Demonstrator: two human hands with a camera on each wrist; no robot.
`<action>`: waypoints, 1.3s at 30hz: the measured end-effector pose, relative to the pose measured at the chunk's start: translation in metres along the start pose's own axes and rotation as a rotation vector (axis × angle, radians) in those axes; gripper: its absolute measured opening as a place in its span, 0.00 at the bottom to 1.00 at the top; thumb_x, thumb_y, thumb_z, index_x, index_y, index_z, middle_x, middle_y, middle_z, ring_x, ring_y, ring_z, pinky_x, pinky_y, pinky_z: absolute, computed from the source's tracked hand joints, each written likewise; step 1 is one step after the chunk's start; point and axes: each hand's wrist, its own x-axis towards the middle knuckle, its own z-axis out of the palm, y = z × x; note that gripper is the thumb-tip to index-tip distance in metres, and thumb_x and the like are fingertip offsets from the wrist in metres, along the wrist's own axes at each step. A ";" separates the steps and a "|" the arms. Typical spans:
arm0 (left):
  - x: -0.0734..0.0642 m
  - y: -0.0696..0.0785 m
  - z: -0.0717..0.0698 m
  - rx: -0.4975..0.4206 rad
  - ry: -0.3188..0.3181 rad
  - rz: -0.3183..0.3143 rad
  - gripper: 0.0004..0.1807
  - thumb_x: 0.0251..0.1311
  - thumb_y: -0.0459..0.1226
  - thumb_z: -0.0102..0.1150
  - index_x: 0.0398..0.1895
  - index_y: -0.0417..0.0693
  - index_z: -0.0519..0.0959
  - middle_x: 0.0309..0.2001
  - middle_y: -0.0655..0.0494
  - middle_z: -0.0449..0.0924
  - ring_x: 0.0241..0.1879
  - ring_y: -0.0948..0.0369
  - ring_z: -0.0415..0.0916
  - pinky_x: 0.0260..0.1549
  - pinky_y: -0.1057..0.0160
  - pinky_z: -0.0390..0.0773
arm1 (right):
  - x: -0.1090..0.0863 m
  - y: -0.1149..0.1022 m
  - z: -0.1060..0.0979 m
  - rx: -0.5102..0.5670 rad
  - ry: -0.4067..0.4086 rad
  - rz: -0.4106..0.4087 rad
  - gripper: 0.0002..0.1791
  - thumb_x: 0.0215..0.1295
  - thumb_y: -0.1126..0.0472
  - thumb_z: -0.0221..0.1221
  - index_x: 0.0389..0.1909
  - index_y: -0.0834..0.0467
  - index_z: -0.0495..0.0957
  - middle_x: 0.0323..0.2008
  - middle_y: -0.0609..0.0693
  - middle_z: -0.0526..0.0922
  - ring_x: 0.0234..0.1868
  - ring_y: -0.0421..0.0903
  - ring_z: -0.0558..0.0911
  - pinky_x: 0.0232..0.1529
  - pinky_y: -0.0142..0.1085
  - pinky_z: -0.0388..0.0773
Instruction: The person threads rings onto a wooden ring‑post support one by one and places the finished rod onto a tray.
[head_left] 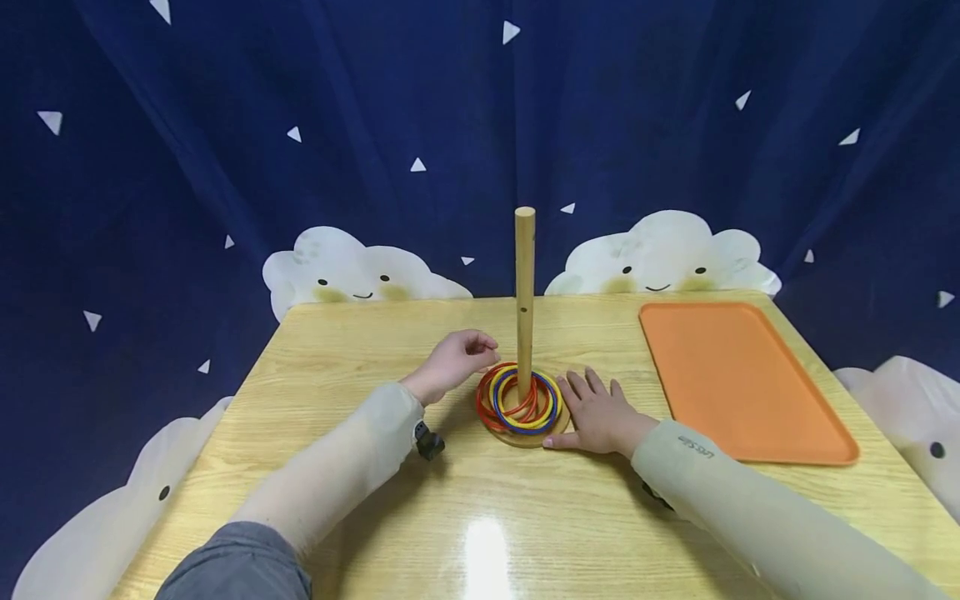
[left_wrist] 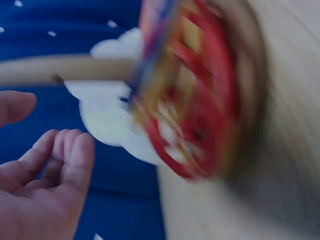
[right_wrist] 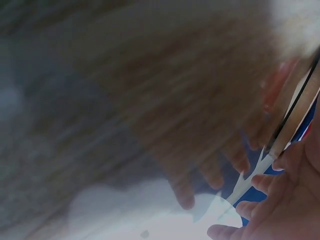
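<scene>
A wooden peg [head_left: 524, 283] rises upright from a round wooden base [head_left: 525, 442] on the table. Several thin red, yellow and blue rings [head_left: 557, 404] lie loosely stacked around its foot. To the left of the rings is my left hand [head_left: 459, 360], fingers loosely bent and nothing held; the left wrist view shows the thumb apart from the fingertips, with the red rings [left_wrist: 220, 65] blurred beside it. My right hand [head_left: 603, 419] lies with fingers spread at the base's right edge. In the right wrist view its fingers [right_wrist: 262, 185] look straight, though much is dark.
An orange tray [head_left: 742, 383] lies to the right, beyond my right hand. Pale wood tabletop [head_left: 360, 350] surrounds the base. Behind the table's back edge hangs a dark blue curtain [head_left: 420, 100] with white triangles and clouds.
</scene>
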 end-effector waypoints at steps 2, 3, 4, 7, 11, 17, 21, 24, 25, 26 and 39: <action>0.001 0.014 0.003 0.042 0.031 0.072 0.17 0.69 0.35 0.64 0.55 0.33 0.79 0.46 0.46 0.82 0.47 0.54 0.79 0.52 0.53 0.81 | 0.000 0.001 -0.001 -0.004 0.001 -0.003 0.63 0.61 0.21 0.57 0.80 0.65 0.53 0.78 0.68 0.54 0.77 0.73 0.49 0.68 0.76 0.51; 0.001 0.021 0.005 0.055 0.041 0.102 0.18 0.69 0.37 0.65 0.56 0.34 0.79 0.48 0.47 0.82 0.48 0.53 0.80 0.52 0.55 0.82 | 0.000 0.001 -0.001 -0.008 0.003 -0.002 0.63 0.61 0.21 0.57 0.80 0.65 0.53 0.78 0.68 0.54 0.77 0.73 0.49 0.68 0.76 0.51; 0.002 0.028 0.007 0.075 0.058 0.130 0.20 0.68 0.38 0.66 0.57 0.35 0.79 0.49 0.47 0.83 0.49 0.53 0.80 0.51 0.58 0.82 | 0.001 0.002 -0.001 -0.013 0.004 -0.002 0.63 0.61 0.22 0.57 0.80 0.65 0.53 0.78 0.68 0.54 0.77 0.73 0.49 0.67 0.76 0.52; 0.006 0.045 0.012 0.107 0.087 0.206 0.20 0.68 0.39 0.67 0.58 0.37 0.80 0.50 0.48 0.84 0.50 0.54 0.81 0.52 0.60 0.82 | 0.003 0.004 -0.001 -0.025 0.011 0.003 0.63 0.61 0.22 0.58 0.80 0.65 0.53 0.78 0.68 0.54 0.77 0.73 0.50 0.67 0.76 0.52; 0.008 0.055 0.016 0.158 0.113 0.245 0.15 0.69 0.36 0.66 0.55 0.38 0.82 0.48 0.48 0.85 0.50 0.54 0.82 0.53 0.58 0.82 | 0.004 0.002 -0.002 0.004 0.000 0.002 0.63 0.61 0.22 0.58 0.80 0.64 0.52 0.78 0.68 0.54 0.77 0.73 0.49 0.67 0.76 0.53; 0.004 0.056 0.015 0.220 0.153 0.265 0.12 0.69 0.36 0.66 0.50 0.39 0.83 0.45 0.49 0.86 0.48 0.53 0.83 0.51 0.55 0.82 | 0.004 -0.002 -0.009 0.055 0.003 -0.014 0.62 0.61 0.24 0.61 0.79 0.65 0.54 0.77 0.70 0.53 0.76 0.75 0.50 0.66 0.76 0.54; 0.003 0.055 0.013 0.219 0.161 0.278 0.11 0.69 0.36 0.66 0.50 0.39 0.83 0.45 0.49 0.86 0.48 0.53 0.83 0.51 0.56 0.82 | 0.001 0.004 -0.015 0.093 0.037 -0.046 0.60 0.62 0.26 0.62 0.78 0.67 0.57 0.77 0.72 0.53 0.75 0.76 0.51 0.66 0.76 0.56; 0.001 0.055 0.013 0.201 0.157 0.287 0.12 0.69 0.34 0.65 0.51 0.37 0.83 0.45 0.48 0.86 0.48 0.53 0.83 0.51 0.58 0.83 | -0.002 0.016 -0.024 0.186 0.096 -0.089 0.53 0.67 0.36 0.65 0.76 0.71 0.58 0.74 0.75 0.57 0.73 0.76 0.57 0.68 0.72 0.59; 0.000 0.055 0.013 0.194 0.157 0.289 0.12 0.69 0.34 0.65 0.51 0.37 0.82 0.45 0.48 0.85 0.48 0.53 0.83 0.50 0.59 0.83 | -0.004 0.022 -0.027 0.220 0.119 -0.095 0.50 0.69 0.40 0.65 0.75 0.72 0.59 0.72 0.76 0.59 0.72 0.76 0.60 0.68 0.70 0.60; 0.000 0.055 0.013 0.186 0.156 0.290 0.12 0.70 0.34 0.65 0.51 0.36 0.82 0.45 0.47 0.85 0.48 0.53 0.82 0.50 0.59 0.83 | -0.006 0.028 -0.032 0.256 0.139 -0.094 0.46 0.71 0.45 0.64 0.74 0.74 0.60 0.71 0.77 0.62 0.70 0.75 0.62 0.68 0.68 0.62; -0.001 0.053 0.014 0.191 0.181 0.303 0.11 0.69 0.33 0.65 0.50 0.36 0.82 0.44 0.47 0.85 0.47 0.53 0.82 0.50 0.59 0.82 | -0.054 0.161 -0.063 1.036 0.281 0.214 0.34 0.84 0.60 0.48 0.78 0.74 0.47 0.66 0.67 0.69 0.54 0.34 0.80 0.58 0.35 0.80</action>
